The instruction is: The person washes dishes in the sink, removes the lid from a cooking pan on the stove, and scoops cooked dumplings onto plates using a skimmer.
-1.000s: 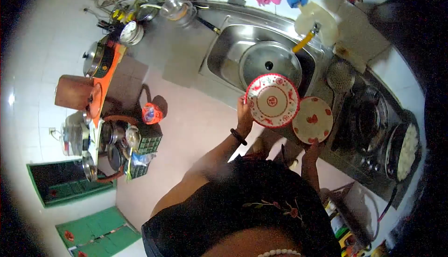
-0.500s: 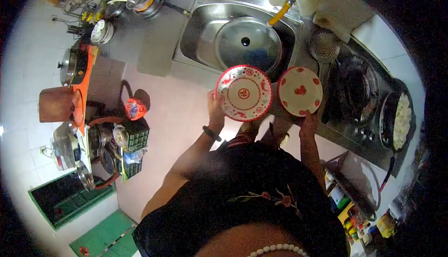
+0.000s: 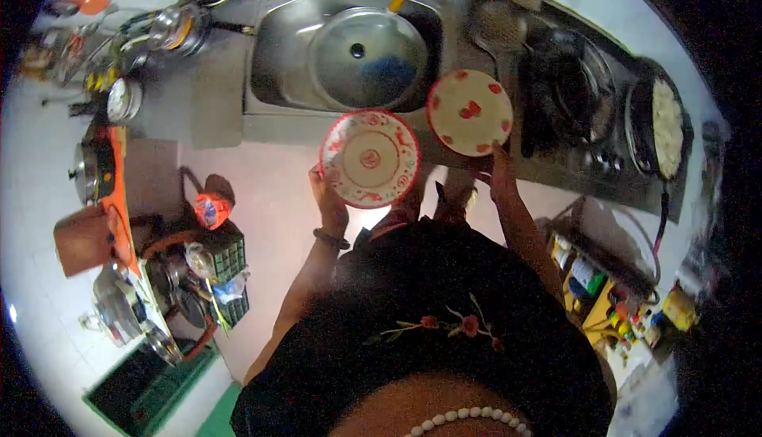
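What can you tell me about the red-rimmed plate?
The red-rimmed plate is round and whitish, perhaps ceramic, with a red emblem inside a ring at its centre and red figures around its border. The left hand grips its edge, its patterned face turned towards the camera, near the sink. Nothing lies on it.

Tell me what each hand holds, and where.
Left hand holds the red-rimmed plate by its lower-left edge; right hand holds the red-spotted plate by its lower-right edge.
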A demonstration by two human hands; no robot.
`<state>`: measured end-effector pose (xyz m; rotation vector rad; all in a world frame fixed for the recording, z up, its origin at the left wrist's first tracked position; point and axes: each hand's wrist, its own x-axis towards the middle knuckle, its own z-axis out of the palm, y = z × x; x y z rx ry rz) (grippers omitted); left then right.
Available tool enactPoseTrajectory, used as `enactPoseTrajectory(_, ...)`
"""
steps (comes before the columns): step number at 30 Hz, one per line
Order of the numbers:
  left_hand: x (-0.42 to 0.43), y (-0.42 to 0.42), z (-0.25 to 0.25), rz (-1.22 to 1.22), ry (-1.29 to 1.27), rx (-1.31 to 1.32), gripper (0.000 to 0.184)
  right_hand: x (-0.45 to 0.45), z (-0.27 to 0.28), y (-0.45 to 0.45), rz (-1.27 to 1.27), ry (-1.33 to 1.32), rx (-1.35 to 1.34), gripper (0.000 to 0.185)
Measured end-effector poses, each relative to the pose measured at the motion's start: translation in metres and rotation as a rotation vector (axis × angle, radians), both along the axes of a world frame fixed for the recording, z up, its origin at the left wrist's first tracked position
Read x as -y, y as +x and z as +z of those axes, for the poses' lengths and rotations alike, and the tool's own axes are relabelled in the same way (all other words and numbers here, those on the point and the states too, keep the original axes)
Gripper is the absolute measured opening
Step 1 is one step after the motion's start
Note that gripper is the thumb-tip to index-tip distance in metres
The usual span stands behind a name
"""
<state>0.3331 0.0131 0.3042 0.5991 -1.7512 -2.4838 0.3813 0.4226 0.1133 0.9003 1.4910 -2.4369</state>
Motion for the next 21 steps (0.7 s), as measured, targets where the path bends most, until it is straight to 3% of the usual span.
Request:
enactPoseTrajectory(1, -0.001, 0.000, 0.006, -0.070, -0.218, -0.077, 0.033, 0.018, 0.025, -0.001, 0.037, 0.261, -0.003, 0.053)
enactPoseTrajectory(3, -0.003, -0.006, 0.007, -0.037, 0.027, -0.054, 0.033, 0.033, 0.078, -0.003, -0.020, 0.481, 0.031, 0.047)
enactPoseTrajectory(4, -0.010, -0.008, 0.023, -0.043, 0.086, -0.091, 0.032, 0.036, 0.101, -0.001, -0.112, 0.430, 0.063, 0.043)
enactPoseTrajectory(6, -0.017, -0.013, 0.033, -0.055, 0.023, -0.097, 0.032, 0.021, 0.102, 0.013, -0.120, 0.625, -0.002, 0.036)
enactPoseTrajectory(7, -0.017, -0.015, 0.031, -0.066, 0.019, -0.046, 0.032, 0.007, 0.088, 0.022, -0.024, 0.874, -0.087, 0.033)
enactPoseTrajectory(10, -0.030, -0.016, 0.055, -0.135, 0.089, -0.108, 0.031, 0.014, 0.162, 0.010, -0.176, 0.752, -0.142, 0.018)
enactPoseTrajectory(11, -0.031, -0.013, 0.057, -0.165, 0.046, -0.149, 0.033, 0.020, 0.175, 0.004, -0.164, 0.831, -0.201, 0.016)
enactPoseTrajectory(13, -0.034, -0.010, 0.060, -0.182, -0.103, -0.180, 0.036, 0.022, 0.187, -0.007, 0.108, 1.622, -0.376, 0.022)
enactPoseTrajectory(15, -0.045, -0.008, 0.073, -0.161, -0.338, -0.177, 0.040, 0.015, 0.149, -0.016, 0.201, 1.800, -0.281, 0.026)
enactPoseTrajectory(16, -0.049, -0.007, 0.073, -0.118, -0.232, -0.157, 0.038, 0.010, 0.135, -0.019, 0.251, 1.888, -0.226, 0.028)
enactPoseTrajectory(19, -0.064, 0.002, 0.087, -0.040, 0.012, -0.041, 0.031, 0.033, 0.236, -0.045, 0.593, 1.582, 0.051, 0.035)
enactPoseTrajectory(21, -0.065, 0.013, 0.074, -0.014, -0.054, -0.063, 0.031, 0.028, 0.232, -0.064, 0.812, 1.518, 0.152, 0.041)
